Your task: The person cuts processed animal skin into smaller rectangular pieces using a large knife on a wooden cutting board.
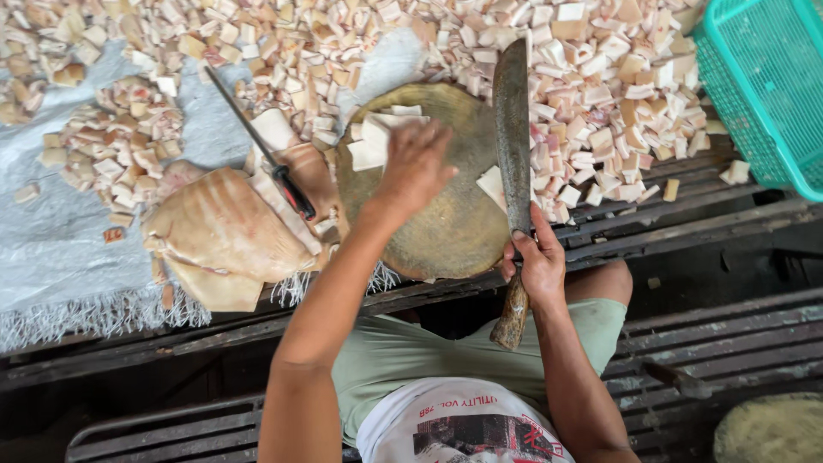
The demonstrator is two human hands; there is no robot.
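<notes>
On the round chopping block (446, 223), white pieces (377, 141) are touched by the flat, unclenched left hand (416, 167) while the cleaver (514, 146) is clamped in the right hand (540, 266), so fingers could be nicked if the blade is dropped too near.

The person wears light green shorts (403, 356) and a white shirt (454, 424) with a red and black picture at 6 o'clock; bare arms.

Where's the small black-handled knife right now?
In the head view, the small knife lies left of the round chopping block, its handle resting on the large uncut slabs and its blade pointing up-left toward the diced pieces; neither hand touches it.
</notes>
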